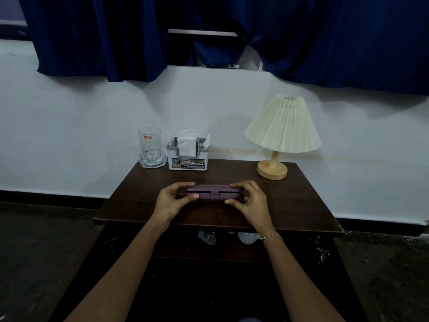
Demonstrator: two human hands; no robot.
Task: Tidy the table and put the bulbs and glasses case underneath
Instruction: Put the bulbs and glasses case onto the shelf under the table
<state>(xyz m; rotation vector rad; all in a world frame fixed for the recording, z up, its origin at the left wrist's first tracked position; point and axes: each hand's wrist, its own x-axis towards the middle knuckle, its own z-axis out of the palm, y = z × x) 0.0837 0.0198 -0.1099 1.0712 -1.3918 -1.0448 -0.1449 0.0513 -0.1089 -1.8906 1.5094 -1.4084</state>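
Two hands meet at the centre of the frame: the left hand [171, 201] pinches one end of the mauve glasses case [212, 192], the right hand [249, 201] clamps the other, and the case sits low over the dark tabletop [290, 205]. Just below the tabletop's near edge, two bulbs [247, 238] lie on the lower shelf. Toward the back, left of centre, a glass [151, 145] stands beside a tissue holder [187, 156]; a pleated lamp [282, 126] stands at right.

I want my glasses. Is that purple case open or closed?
Closed. The purple case lies flat on the table, its two halves together, held at the ends by the left hand and right hand.
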